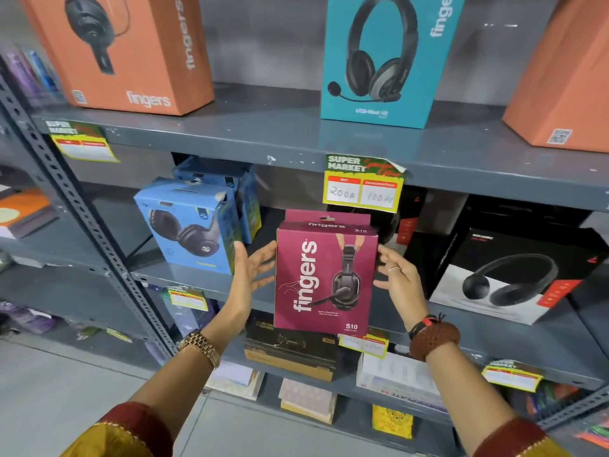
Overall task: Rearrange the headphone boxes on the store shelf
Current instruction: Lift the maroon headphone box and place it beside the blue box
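A magenta "fingers S10" headphone box is upright in front of the middle shelf, held between my two hands. My left hand presses its left side with the fingers spread, some of them behind the box. Against the box's right edge lies my right hand, which wears a ring. A light blue headphone box stands on the middle shelf to the left, with another blue box behind it. To the right sits a black and white headphone box.
The top shelf carries an orange box at left, a teal headset box in the middle and another orange box at right. A yellow price tag hangs from its edge. The lower shelf holds a dark box and white cartons.
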The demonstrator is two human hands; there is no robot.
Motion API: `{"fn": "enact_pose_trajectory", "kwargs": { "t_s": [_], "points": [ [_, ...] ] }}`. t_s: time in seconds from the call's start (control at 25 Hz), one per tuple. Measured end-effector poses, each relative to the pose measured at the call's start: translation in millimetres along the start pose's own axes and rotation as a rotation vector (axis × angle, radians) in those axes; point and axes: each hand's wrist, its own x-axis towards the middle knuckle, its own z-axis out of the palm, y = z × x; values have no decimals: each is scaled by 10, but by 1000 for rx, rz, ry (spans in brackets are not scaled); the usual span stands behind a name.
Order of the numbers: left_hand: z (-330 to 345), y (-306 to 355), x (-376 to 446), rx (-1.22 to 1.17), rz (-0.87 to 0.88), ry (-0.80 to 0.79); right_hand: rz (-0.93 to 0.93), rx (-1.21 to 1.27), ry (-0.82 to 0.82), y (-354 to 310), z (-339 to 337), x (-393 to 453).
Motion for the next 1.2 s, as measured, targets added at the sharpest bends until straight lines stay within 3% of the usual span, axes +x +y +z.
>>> {"fn": "enact_pose_trajectory", "kwargs": {
  "t_s": [0.32, 0.4, 0.48, 0.56, 0.6, 0.68, 0.76, 0.84, 0.88, 0.96, 1.0, 1.08, 1.12, 1.2],
  "points": [
    [-416, 200, 259, 10, 13, 33, 106, 162, -69, -74, 851, 411],
    [-606, -69, 621, -101, 16, 27, 213, -65, -156, 756, 819, 861],
    [-733, -284, 798, -147, -8, 112, 472, -129, -147, 1410, 812, 1107],
    [-724, -338, 769, -169, -59, 91, 392, -447, -166, 1142, 881, 1008],
    [-645, -289, 720, -148, -88, 81, 370, -649, -179, 692, 1008, 844],
    [-623, -332, 661, -114, -48, 52, 350, -950, -184, 235, 1120, 564],
    [-646, -411, 701, -95, 10, 74, 400, -1178, -344, -8, 1060, 469],
    [-602, -438, 708, -78, -1, 152, 383, -1061, -256, 104, 1001, 445],
    [-537, -490, 681, -67, 10, 209, 399, -723, -240, 201, 932, 412],
    [-379, -593, 579, -38, 31, 306, 189, -66, -165, 251, 813, 413],
    [-282, -638, 545, -24, 37, 337, 138, 11, -119, 229, 716, 352],
    [-7, -719, 499, 9, 24, 366, 68, 67, -84, 270, 323, 167],
    [142, -758, 473, 36, 19, 365, 49, 22, 42, 433, 94, 164],
    [521, -783, 393, 43, 14, 327, -90, -339, 159, 847, -409, 121]
  ]
}}
